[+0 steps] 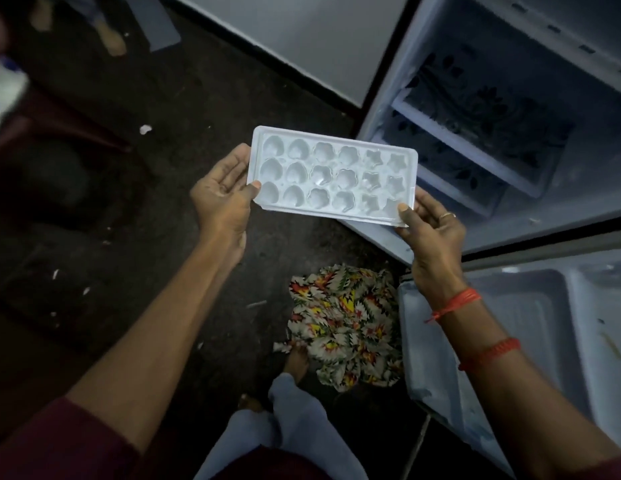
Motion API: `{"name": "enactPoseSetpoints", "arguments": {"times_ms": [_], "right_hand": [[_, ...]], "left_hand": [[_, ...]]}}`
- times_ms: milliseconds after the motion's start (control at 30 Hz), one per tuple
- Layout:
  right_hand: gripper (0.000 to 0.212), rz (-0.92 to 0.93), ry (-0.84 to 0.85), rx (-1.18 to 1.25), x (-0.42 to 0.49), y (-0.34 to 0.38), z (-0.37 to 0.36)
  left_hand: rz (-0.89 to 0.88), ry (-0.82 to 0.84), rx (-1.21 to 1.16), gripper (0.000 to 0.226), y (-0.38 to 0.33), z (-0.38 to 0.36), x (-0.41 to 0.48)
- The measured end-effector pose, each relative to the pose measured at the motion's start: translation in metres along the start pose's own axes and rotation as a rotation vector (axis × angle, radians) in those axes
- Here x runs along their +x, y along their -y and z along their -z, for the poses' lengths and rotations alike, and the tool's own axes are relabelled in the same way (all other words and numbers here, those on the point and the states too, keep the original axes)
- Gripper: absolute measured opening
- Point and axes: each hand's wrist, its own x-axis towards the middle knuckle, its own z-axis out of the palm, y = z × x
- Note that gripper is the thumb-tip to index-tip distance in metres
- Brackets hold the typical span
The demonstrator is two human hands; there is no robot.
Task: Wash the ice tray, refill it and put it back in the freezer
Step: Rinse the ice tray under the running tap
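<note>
In the head view I see the tray (331, 174) held in the air between both hands, cells facing up, just in front of the open freezer (510, 230) and above the dark floor (163, 133).

My left hand (220, 199) grips the tray's left short end: the thumb (254, 186) presses on the top rim near the front corner, and the fingers lie underneath.

My right hand (430, 233) pinches the right front corner, with the thumb (404, 209) on the rim and the fingers curled below the edge.

The cells glint, but in this dim light I cannot tell whether they hold water or ice.

A patterned cloth (347, 327) lies on the floor below the tray.
</note>
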Motion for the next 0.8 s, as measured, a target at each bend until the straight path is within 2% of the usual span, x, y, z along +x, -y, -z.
{"name": "enactPoseSetpoints", "arguments": {"times_ms": [333,800], "right_hand": [[0.036,0.006,0.256,-0.128,-0.061,-0.033,-0.091],[0.034,-0.020,0.695,-0.335,-0.194,-0.085,-0.204]], "left_hand": [[-0.005,-0.272,-0.122,0.054,-0.001,0.145,-0.036],[-0.008,-0.712,-0.348,0.049,0.022,0.331,-0.147]]}}
